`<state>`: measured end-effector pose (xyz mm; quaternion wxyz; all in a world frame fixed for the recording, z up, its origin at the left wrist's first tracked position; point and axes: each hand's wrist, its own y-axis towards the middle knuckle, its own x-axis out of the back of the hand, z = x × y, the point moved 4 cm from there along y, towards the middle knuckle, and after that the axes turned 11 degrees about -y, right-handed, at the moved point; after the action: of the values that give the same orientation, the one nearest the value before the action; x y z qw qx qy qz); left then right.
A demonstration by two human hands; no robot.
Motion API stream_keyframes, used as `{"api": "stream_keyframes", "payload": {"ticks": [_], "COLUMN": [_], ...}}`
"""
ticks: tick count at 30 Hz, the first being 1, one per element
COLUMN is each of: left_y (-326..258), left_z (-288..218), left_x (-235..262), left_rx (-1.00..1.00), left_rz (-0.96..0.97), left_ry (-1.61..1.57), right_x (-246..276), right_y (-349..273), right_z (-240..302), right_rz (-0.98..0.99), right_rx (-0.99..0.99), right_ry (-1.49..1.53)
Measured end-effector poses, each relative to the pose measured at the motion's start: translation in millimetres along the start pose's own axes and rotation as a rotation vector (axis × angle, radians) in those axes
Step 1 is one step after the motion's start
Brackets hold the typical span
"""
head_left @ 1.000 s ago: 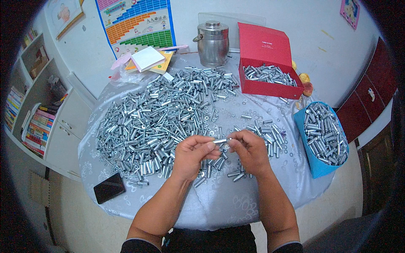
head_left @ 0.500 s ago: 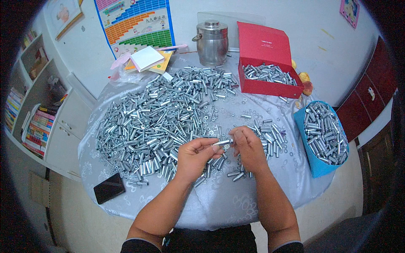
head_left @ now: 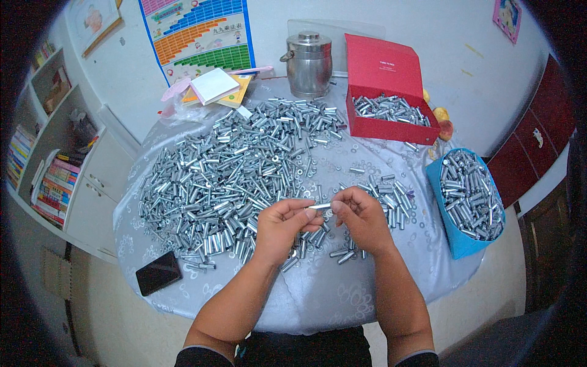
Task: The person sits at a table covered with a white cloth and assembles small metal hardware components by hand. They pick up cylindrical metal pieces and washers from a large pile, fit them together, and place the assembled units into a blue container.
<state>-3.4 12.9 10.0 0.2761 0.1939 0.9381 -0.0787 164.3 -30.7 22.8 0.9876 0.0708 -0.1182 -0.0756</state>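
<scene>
My left hand pinches a shiny silver metal sleeve between thumb and fingers, just above the tabletop. The sleeve lies nearly level and points toward my right hand. Closed thumb and fingers of the right hand meet the sleeve's right end; any small part between them is hidden. Left of and beyond my hands spreads a big heap of silver sleeves, bolts and washers. A smaller group of sleeves lies just past the right hand. A few loose sleeves rest between my forearms.
On the right stands a blue fabric bin full of assembled-looking metal pieces. An open red box at the back holds more. Also around are a steel canister, notebooks, a black phone and a bookshelf.
My right hand has turned and shifted slightly left, its thumb now at the sleeve's end. My left hand keeps its pinch almost in place.
</scene>
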Motion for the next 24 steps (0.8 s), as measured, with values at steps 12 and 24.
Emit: {"api": "stream_keyframes", "payload": {"ticks": [12, 24], "left_y": [6.2, 3.5], "left_z": [6.1, 2.6], "left_x": [13.7, 8.2], "left_rx": [0.11, 0.113], "left_rz": [0.037, -0.057], "left_ry": [-0.327, -0.229], "right_x": [-0.3, 5.0], "right_y": [-0.4, 0.5], "right_z": [4.5, -10.0], "right_rz": [-0.038, 0.01], "right_rx": [0.03, -0.035], "right_ry": [0.053, -0.301]}}
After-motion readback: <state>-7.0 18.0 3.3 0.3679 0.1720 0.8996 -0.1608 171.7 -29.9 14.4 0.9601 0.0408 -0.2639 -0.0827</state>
